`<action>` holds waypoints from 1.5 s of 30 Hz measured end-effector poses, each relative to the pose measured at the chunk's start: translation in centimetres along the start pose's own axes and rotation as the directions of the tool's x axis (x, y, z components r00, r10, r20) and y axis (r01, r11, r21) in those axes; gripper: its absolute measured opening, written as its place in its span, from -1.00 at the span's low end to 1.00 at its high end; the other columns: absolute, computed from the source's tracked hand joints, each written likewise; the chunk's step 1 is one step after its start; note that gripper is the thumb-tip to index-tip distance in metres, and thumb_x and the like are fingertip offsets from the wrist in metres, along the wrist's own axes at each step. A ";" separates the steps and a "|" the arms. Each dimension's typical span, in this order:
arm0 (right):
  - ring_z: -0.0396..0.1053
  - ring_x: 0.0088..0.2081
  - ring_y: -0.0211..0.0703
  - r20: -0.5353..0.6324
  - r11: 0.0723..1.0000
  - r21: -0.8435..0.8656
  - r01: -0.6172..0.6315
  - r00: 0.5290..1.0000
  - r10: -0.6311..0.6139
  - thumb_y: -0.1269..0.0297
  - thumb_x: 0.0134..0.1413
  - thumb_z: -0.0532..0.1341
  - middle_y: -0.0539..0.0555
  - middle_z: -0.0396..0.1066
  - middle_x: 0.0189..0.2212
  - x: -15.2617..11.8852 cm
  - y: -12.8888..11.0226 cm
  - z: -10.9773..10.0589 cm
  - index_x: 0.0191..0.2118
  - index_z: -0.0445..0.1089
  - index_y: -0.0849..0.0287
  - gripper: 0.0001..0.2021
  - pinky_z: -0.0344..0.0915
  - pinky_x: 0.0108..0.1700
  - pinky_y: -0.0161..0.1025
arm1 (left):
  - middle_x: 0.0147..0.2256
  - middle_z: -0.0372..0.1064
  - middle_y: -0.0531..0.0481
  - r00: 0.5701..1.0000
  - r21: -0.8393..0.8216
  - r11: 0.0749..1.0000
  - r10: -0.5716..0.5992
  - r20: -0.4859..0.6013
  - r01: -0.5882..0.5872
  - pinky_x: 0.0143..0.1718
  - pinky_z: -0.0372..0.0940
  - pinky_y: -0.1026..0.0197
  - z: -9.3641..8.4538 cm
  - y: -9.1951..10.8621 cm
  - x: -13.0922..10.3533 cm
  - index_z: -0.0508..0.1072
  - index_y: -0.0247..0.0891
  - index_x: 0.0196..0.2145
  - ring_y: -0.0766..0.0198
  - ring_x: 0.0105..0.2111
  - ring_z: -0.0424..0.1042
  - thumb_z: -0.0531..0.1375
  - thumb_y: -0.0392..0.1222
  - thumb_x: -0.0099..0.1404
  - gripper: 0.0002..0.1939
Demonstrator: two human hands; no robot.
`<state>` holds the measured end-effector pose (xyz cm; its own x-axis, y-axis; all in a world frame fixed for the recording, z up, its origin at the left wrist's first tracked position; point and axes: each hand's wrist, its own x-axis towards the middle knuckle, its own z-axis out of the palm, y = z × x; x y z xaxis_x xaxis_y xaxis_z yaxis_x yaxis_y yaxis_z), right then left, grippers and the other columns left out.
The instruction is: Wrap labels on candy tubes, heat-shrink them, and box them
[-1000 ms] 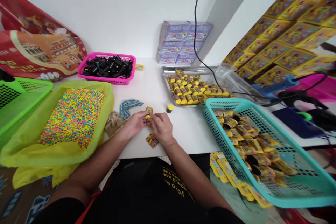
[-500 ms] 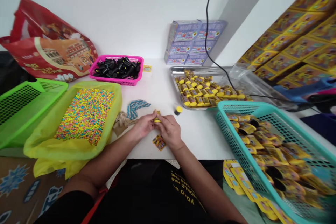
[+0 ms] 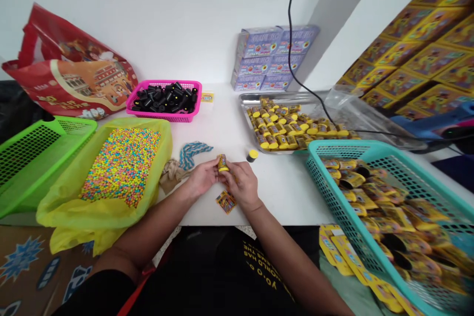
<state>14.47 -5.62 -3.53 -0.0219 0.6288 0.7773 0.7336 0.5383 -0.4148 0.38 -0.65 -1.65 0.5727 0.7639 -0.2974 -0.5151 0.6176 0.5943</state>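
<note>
White table [image 3: 285,192] stands before pale wall [image 3: 177,19], left hand [image 3: 203,177] and right hand [image 3: 243,183] pinching yellow canister [image 3: 222,163].

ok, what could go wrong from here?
1. The small yellow container between the left hand and right hand could slip loose.
2. The yellow-topped cylinder standing near the right hand might get knocked over.
3. The left forearm is close to the loose yellow liner; a snag could spill the small colored pieces.
</note>
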 end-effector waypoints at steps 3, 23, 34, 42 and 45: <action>0.36 -0.25 -0.07 0.027 0.998 -0.040 0.049 0.999 -0.048 0.32 0.24 0.20 0.16 0.47 -0.26 -0.1 0.0 0.3 0.00 0.43 0.16 -0.77 0.39 -0.21 -0.09 | -0.37 0.48 -0.06 0.999 -0.020 1.000 0.021 -0.026 -0.021 -0.37 0.30 0.25 0.2 0.0 0.1 0.51 -0.33 -0.33 0.31 -0.43 0.41 0.28 -0.15 0.25 -0.84; 0.32 -0.25 -0.07 0.077 0.999 -0.048 -0.020 0.997 0.024 0.29 0.27 0.16 0.11 0.46 -0.30 -0.2 0.5 0.3 0.04 0.42 0.12 -0.74 0.30 -0.21 -0.11 | -0.42 0.46 0.00 0.996 0.045 0.998 0.044 -0.082 -0.041 -0.41 0.30 0.29 0.9 -0.2 -0.3 0.48 -0.31 -0.31 0.36 -0.48 0.41 0.27 -0.16 0.26 -0.85; 0.28 -0.38 -0.13 0.070 0.999 -0.004 0.044 0.997 -0.044 0.38 0.26 0.12 0.04 0.35 -0.49 -0.2 0.7 0.6 -0.10 0.48 0.13 -0.79 0.26 -0.30 -0.17 | -0.50 0.42 0.02 0.993 0.123 0.991 0.058 -0.105 -0.045 -0.42 0.30 0.26 0.3 -0.8 -0.2 0.45 -0.34 -0.37 0.33 -0.52 0.41 0.39 -0.11 0.12 -0.74; 0.33 -0.26 -0.06 0.044 0.998 -0.027 -0.054 0.997 0.055 0.28 0.28 0.15 0.13 0.44 -0.30 -0.2 0.1 -0.2 0.05 0.39 0.15 -0.73 0.33 -0.21 -0.11 | -0.40 0.47 -0.03 0.998 0.068 0.997 0.033 -0.052 -0.029 -0.39 0.30 0.26 0.8 -0.2 -0.4 0.50 -0.34 -0.31 0.33 -0.46 0.43 0.28 -0.21 0.24 -0.87; 0.34 -0.25 -0.07 0.073 0.999 -0.027 -0.035 0.997 0.036 0.28 0.28 0.15 0.12 0.46 -0.30 -0.3 0.2 0.1 0.06 0.40 0.13 -0.73 0.34 -0.21 -0.11 | -0.40 0.47 -0.04 0.999 0.048 0.999 -0.001 -0.050 0.003 -0.37 0.29 0.24 0.9 0.1 -0.3 0.51 -0.35 -0.33 0.32 -0.46 0.41 0.23 -0.21 0.28 -0.87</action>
<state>14.53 -5.66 -3.86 -0.0447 0.6872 0.7251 0.7519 0.5010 -0.4285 0.70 -1.01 -0.81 0.5406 0.7717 -0.3351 -0.4818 0.6105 0.6286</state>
